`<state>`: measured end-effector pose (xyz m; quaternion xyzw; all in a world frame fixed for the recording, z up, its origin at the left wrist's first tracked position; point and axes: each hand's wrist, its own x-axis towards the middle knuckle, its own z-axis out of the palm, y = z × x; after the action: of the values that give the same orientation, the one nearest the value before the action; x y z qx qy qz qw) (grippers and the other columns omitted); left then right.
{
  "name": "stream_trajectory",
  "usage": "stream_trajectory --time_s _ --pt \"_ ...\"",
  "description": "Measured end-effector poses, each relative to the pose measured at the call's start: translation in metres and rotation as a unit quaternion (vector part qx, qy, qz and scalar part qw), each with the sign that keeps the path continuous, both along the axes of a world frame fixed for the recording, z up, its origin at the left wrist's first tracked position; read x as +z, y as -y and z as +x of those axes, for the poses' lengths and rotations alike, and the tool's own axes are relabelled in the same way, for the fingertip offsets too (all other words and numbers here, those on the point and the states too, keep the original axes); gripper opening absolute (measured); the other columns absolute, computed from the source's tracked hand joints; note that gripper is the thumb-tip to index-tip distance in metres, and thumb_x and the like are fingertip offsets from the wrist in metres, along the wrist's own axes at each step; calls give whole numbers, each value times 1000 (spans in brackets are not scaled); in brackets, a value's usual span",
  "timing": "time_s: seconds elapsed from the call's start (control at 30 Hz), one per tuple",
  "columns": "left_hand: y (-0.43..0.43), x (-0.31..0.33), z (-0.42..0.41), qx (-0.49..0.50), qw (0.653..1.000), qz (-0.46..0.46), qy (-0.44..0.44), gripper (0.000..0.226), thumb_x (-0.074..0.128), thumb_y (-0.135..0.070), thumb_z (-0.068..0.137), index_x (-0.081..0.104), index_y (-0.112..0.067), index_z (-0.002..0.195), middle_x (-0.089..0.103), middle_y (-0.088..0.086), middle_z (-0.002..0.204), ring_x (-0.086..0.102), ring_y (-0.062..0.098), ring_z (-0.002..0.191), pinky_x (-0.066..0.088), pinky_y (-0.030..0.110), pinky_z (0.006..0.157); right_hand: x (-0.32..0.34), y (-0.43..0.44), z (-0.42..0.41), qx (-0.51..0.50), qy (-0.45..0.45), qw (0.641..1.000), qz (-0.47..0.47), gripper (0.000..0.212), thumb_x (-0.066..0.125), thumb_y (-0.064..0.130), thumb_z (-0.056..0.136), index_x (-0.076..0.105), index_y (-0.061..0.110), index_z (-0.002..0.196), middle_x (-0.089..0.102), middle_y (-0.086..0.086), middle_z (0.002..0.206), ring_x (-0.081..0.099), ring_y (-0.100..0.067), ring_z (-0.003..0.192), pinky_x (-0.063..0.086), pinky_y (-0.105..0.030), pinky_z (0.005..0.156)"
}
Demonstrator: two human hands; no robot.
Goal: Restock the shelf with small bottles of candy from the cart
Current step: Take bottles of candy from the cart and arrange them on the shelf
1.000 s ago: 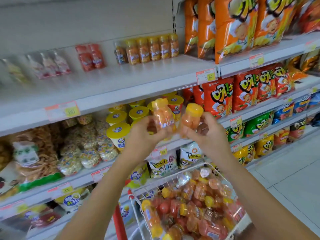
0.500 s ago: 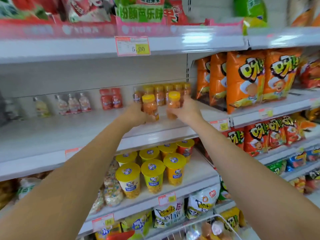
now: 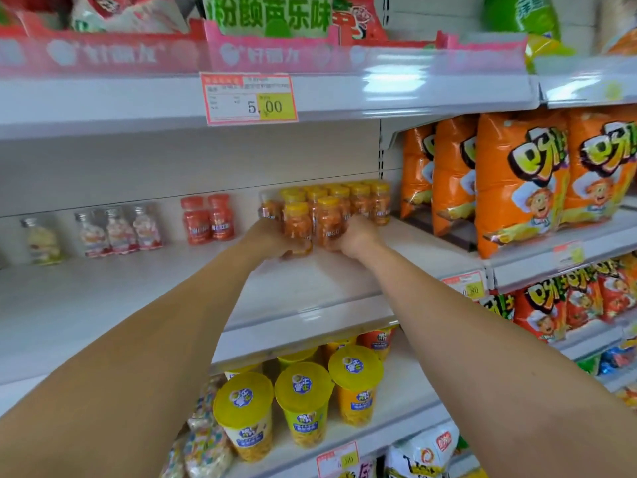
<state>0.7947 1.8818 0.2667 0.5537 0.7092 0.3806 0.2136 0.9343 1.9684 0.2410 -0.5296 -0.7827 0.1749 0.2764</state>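
Both arms reach to the back of the white middle shelf (image 3: pixel 144 305). My left hand (image 3: pixel 272 241) grips an orange candy bottle with a yellow cap (image 3: pixel 297 224). My right hand (image 3: pixel 351 236) grips a second such bottle (image 3: pixel 327 219) right beside it. Both bottles stand upright on the shelf, directly in front of a row of several matching orange bottles (image 3: pixel 365 200) against the back wall. The cart is out of view.
Two red-capped bottles (image 3: pixel 208 219) and several clear silver-capped bottles (image 3: pixel 117 231) stand further left along the back wall. Orange snack bags (image 3: pixel 517 181) fill the shelf to the right. Yellow-lidded cups (image 3: pixel 303 401) sit on the shelf below. A price tag (image 3: pixel 249 98) hangs overhead.
Both hands lifted the two bottles from above the cart up to the middle shelf, then pushed them back and down until they stand in front of the orange row.
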Motion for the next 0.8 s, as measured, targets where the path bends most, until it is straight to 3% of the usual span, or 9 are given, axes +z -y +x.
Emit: stream_trajectory --time_s 0.1,0.27,0.4,0.67,0.8 --pt "-14 -5 -9 23 1000 13 -13 22 79 -14 74 59 -18 66 59 1 68 53 7 53 44 16 52 -3 -11 -2 -2 1 1000 -6 40 71 38 80 65 13 111 65 -10 116 60 -27 103 39 -24 73" --pt "-26 -12 -15 40 999 33 -11 25 83 -21 70 65 -16 87 61 2 82 56 17 77 40 23 71 -6 -20 -5 3 21 1000 7 44 71 43 79 65 14 112 65 -9 113 61 -26 101 48 -30 81" --pt "-33 -14 -16 58 996 54 -33 35 83 -24 69 65 -13 96 68 11 95 64 26 93 48 30 82 -7 -21 -7 15 42 999 27 47 70 45 79 63 17 115 64 -7 114 60 -26 102 48 -31 82" --pt "-52 -23 -23 87 989 39 -108 39 80 -32 71 70 -11 102 70 8 103 65 24 94 52 29 81 -8 -23 -11 23 54 998 39 46 70 42 80 62 17 118 63 -6 118 59 -26 105 47 -31 84" --pt "-42 -19 -20 70 988 -3 -135 53 77 -43 72 64 -14 114 66 4 113 61 21 100 41 24 75 0 -13 -2 64 71 994 47 48 67 45 81 60 21 122 62 -5 122 58 -25 107 48 -33 88"
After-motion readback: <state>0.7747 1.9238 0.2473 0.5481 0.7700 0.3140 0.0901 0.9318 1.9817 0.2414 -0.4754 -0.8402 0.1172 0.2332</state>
